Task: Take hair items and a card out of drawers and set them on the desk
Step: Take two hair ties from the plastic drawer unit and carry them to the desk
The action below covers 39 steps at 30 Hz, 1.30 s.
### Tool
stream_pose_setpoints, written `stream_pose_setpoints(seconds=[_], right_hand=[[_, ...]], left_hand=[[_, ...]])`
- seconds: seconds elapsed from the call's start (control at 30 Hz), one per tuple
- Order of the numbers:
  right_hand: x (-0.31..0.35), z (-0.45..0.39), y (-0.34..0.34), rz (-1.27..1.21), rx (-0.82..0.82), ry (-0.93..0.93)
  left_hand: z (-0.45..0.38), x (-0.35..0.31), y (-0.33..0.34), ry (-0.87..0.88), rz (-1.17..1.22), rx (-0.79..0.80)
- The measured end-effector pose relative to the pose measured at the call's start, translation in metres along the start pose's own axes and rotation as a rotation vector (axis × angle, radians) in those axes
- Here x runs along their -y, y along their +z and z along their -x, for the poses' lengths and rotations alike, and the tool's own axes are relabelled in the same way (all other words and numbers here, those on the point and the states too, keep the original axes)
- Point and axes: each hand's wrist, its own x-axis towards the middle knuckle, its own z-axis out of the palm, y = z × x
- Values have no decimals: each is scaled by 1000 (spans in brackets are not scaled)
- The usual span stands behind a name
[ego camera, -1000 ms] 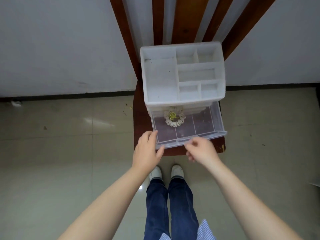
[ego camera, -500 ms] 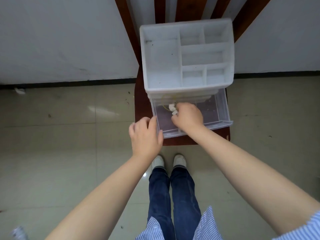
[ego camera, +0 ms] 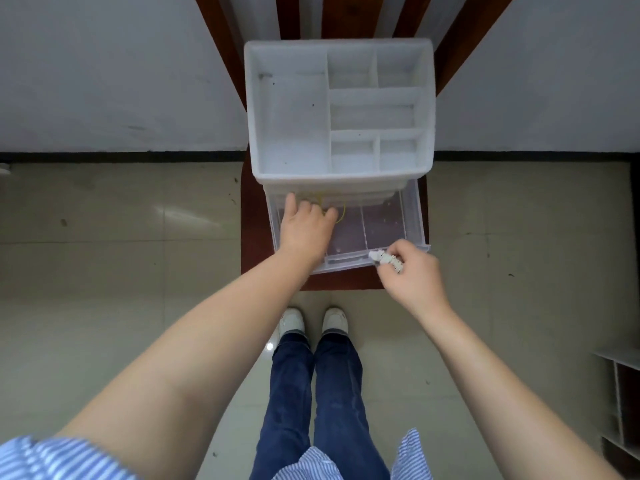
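A white plastic organizer (ego camera: pixel 291 133) with an open-top tray stands on a dark wooden chair seat (ego camera: pixel 254 244). Its clear drawer (ego camera: pixel 384 223) is pulled out toward me. My right hand (ego camera: pixel 410 277) is at the drawer's front right corner, closed on a white scrunchie (ego camera: pixel 386 259). My left hand (ego camera: pixel 306 230) reaches into the left part of the drawer, fingers on a thin yellow hair tie (ego camera: pixel 341 214). Whether it grips the tie is hidden. No card is visible.
The chair's slatted back (ego camera: pixel 341 15) rises against a white wall. Beige floor tiles (ego camera: pixel 104 271) lie all around the chair. My legs and white shoes (ego camera: pixel 311 322) stand just in front of it. A shelf edge (ego camera: pixel 620 393) shows at the lower right.
My right hand lifted the white scrunchie out of the drawer and drew back to the front right corner. My left hand moved from the drawer's front edge into the drawer, onto the yellow tie.
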Motion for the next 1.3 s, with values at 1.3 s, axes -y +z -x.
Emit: stream_pose_setpoints(seconds=[1.3], right_hand=[[213, 222, 87, 762, 317, -1617]], left_hand=[[406, 73, -9, -1268, 609, -165]])
